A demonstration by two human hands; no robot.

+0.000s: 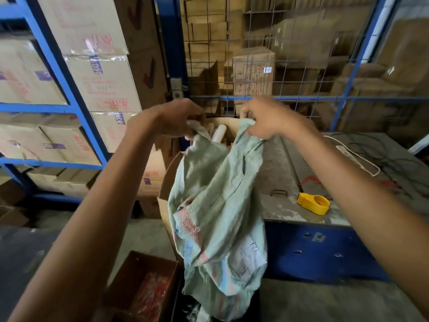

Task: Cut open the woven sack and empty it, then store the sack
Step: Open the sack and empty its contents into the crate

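- Left hand (pixel 176 118) grips the woven sack (pixel 216 205) by its top edge — fingers closed.
- Right hand (pixel 269 117), at three o'clock of it, pinches the same edge.
- Sack hangs limp — yellow tape dispenser (pixel 313 202) at three o'clock.

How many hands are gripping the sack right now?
2. The left hand grips one upper corner of the green woven sack; the right hand grips the other upper corner. Fingertips are partly hidden in fabric.

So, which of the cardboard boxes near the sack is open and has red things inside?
The small dark brown box at the bottom, just left of the hanging sack. Its top is open, with red packets visible inside; the boxes on the blue shelves are taped shut.
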